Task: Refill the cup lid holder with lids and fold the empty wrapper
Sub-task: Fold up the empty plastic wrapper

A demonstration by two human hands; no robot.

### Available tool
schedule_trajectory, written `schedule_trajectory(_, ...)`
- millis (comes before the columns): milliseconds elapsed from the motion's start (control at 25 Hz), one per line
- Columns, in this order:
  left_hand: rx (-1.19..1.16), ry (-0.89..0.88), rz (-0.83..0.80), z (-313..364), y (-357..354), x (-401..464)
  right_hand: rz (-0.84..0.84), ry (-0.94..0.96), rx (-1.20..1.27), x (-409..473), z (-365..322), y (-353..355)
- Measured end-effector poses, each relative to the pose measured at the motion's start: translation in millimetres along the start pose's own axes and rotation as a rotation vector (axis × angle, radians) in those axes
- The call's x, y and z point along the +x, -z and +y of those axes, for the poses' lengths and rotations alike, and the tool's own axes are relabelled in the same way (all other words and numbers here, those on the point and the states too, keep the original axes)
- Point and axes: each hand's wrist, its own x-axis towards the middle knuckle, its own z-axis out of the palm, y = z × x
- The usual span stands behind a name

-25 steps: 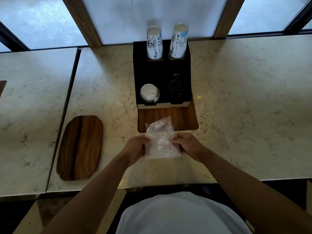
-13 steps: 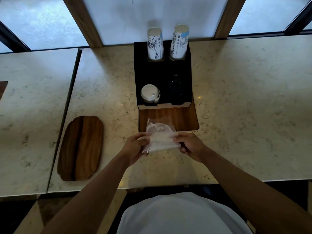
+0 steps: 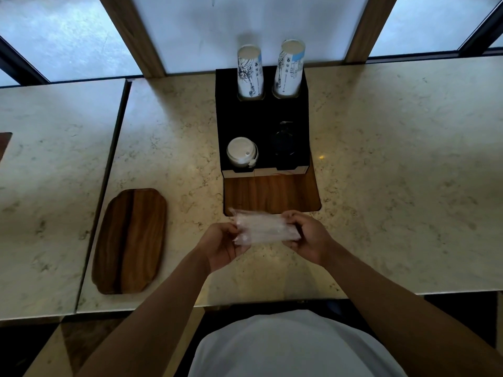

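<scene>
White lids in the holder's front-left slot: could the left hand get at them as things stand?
Probably not at once: the left hand and right hand both grip the wrapper. The path to the white lids looks clear.

left hand (image 3: pixel 221 244): grip closed on wrapper (image 3: pixel 262 227) end | right hand (image 3: pixel 306 236): grip closed on other end

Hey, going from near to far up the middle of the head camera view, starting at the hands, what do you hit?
Clear wrapper held by left hand and right hand → wooden board → white lids in the black holder → paper cups → window.
</scene>
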Motion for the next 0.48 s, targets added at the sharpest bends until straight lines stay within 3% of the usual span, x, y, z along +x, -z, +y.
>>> schedule_trajectory(120,0.192,-0.052,0.015,1.7,2.3,1.7,0.022,0.020,-0.054,-0.4,-3.2,-0.7)
schedule_trajectory(200,0.384,-0.080,0.076,2.6,1.7,3.0,0.029,0.070,-0.340,-1.6,-5.1,-1.7)
schedule_trajectory(320,0.650,-0.090,0.039,3.4,-0.7,3.3,-0.025,0.134,-0.718,-3.6,-5.0,-3.3)
schedule_trajectory(480,0.783,0.029,-0.098,5.5,-0.4,-0.7,-0.079,0.118,-0.770,-5.7,-9.0,-1.5)
